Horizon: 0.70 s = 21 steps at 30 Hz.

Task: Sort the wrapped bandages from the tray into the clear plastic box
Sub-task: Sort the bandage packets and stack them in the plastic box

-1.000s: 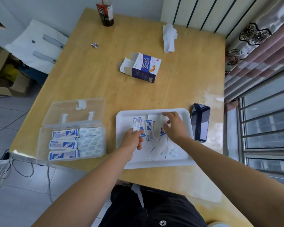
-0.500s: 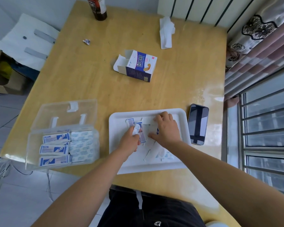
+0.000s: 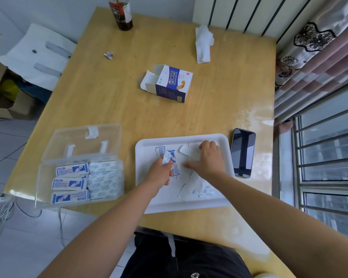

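Left hand (image 3: 160, 174) fingers pinch one wrapped bandage (image 3: 166, 158) above the tray (image 3: 143, 157). Right hand (image 3: 209, 160) covers the loose pile, grip unclear. Clear plastic box (image 3: 41, 177) sits leftward on the counter, nearest that left hand.

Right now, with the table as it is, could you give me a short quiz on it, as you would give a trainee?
1. True or false: the clear plastic box stands to the left of the white tray.
2. What lies on the table just right of the tray? A) a phone B) a bottle C) a crumpled tissue
3. Fill in the gap: over the tray, the left hand pinches a wrapped ____.

Key: 1 true; 2 A; 3 bandage.
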Available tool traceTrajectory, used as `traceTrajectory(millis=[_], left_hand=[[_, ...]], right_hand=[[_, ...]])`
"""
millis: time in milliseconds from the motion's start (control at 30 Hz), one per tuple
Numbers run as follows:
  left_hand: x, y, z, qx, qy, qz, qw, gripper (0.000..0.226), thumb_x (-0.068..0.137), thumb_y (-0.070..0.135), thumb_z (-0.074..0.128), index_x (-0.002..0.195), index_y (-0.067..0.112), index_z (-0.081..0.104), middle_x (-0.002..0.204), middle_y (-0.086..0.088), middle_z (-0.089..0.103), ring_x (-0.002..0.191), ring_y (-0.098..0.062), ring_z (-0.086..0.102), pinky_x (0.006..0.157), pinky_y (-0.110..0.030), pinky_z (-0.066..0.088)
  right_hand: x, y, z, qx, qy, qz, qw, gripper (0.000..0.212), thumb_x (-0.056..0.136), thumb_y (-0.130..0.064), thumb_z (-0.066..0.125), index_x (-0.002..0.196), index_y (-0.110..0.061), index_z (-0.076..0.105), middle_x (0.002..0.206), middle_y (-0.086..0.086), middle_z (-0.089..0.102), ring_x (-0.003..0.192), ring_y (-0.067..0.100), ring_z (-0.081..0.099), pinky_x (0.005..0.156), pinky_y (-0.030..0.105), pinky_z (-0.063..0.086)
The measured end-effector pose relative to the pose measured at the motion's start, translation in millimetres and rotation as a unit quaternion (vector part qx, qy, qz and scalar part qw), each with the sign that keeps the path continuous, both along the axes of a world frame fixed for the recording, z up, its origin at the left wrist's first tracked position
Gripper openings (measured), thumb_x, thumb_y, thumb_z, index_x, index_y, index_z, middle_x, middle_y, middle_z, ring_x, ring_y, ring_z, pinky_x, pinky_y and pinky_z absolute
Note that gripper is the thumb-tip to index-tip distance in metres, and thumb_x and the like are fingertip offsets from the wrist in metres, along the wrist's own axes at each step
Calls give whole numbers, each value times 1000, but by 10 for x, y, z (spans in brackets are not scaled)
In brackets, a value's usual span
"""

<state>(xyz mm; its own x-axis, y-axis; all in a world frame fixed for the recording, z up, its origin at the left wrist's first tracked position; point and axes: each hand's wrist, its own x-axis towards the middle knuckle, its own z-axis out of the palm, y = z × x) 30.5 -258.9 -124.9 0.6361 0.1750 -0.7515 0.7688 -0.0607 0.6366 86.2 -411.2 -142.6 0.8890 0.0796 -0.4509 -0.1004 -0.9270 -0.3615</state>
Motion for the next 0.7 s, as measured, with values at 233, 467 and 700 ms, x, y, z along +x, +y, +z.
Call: traceTrajectory(millis=[233, 467, 700], left_hand=[[-21, 5, -51, -11, 32, 4, 999, 21, 99, 14, 34, 114, 14, 50, 74, -5, 50, 57, -16, 38, 53, -26, 37], [-5, 50, -35, -17, 31, 26, 999, 21, 98, 15, 38, 113, 11, 53, 75, -7, 51, 56, -17, 39, 51, -26, 38], [56, 40, 48, -46, -5, 85, 995, 12, 93, 12, 48, 92, 11, 60, 65, -4, 48, 52, -16, 36, 50, -26, 34]], right_hand=[[49, 53, 0, -18, 3, 24, 1000, 45, 80, -26, 68, 113, -7, 44, 103, 11, 52, 92, 28, 54, 66, 32, 41], [137, -71, 58, 75, 9, -77, 994, 24, 84, -7, 47, 64, -14, 35, 63, 1, 42, 54, 18, 38, 44, 26, 25], [26, -56, 147, 263, 76, -94, 957, 6, 88, -16, 66, 88, -12, 63, 74, 1, 69, 67, 18, 64, 61, 26, 49]])
